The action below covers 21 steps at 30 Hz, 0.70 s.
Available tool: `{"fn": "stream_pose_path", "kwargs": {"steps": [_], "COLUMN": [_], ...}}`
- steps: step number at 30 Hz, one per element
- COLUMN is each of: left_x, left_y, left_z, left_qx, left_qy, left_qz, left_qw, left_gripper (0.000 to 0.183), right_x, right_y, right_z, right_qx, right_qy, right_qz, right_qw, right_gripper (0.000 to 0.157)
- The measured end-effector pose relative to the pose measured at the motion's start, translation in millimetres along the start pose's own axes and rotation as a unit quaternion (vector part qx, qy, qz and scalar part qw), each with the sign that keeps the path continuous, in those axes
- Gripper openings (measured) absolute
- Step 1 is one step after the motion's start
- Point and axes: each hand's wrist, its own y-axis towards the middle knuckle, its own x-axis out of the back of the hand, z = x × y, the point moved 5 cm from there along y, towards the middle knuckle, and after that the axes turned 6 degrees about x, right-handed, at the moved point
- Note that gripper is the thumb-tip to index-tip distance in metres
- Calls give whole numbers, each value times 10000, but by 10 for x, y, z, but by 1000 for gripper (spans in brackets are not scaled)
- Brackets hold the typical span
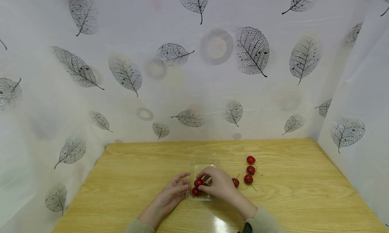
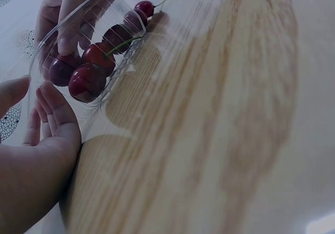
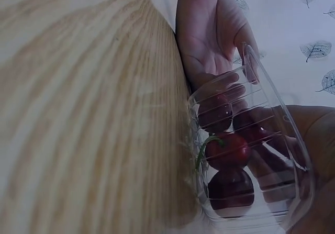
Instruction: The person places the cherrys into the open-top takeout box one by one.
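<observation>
A clear plastic box (image 1: 199, 198) stands on the table with several dark red cherries inside, one with a green stem (image 3: 202, 151). My right hand (image 1: 220, 184) reaches over the box and pinches a cherry (image 1: 198, 182) between thumb and fingers. Just below it lies another cherry (image 1: 195, 191) near the box's left wall. My left hand (image 1: 174, 192) rests on its side along that wall, its fingers loosely extended at the plastic. Through the clear wall, the left wrist view shows a glossy cherry (image 2: 87, 82) in the near end of the box.
To the right of the box, three cherries (image 1: 251, 170) lie in a rough column on the wooden table (image 1: 291, 192). One more cherry (image 1: 235, 182) is partly hidden behind my right hand. White leaf-printed sheeting (image 1: 209, 91) encloses the back and sides.
</observation>
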Motion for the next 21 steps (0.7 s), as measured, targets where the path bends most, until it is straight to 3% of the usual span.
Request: {"fn": "stream_pose_path", "kwargs": {"steps": [10, 21], "left_x": [5, -17], "left_y": [8, -25], "left_z": [1, -33], "left_qx": [-75, -213], "left_qy": [-78, -93], "left_qz": [131, 251], "left_qw": [9999, 9994], "left_gripper": [63, 67], "right_x": [-16, 32], "right_y": [8, 3], "right_z": [24, 36], "right_qx": [84, -145], "right_qy": [-419, 87], "right_qz": [1, -66], "right_qw": [9991, 9998], "right_gripper": [25, 24]}}
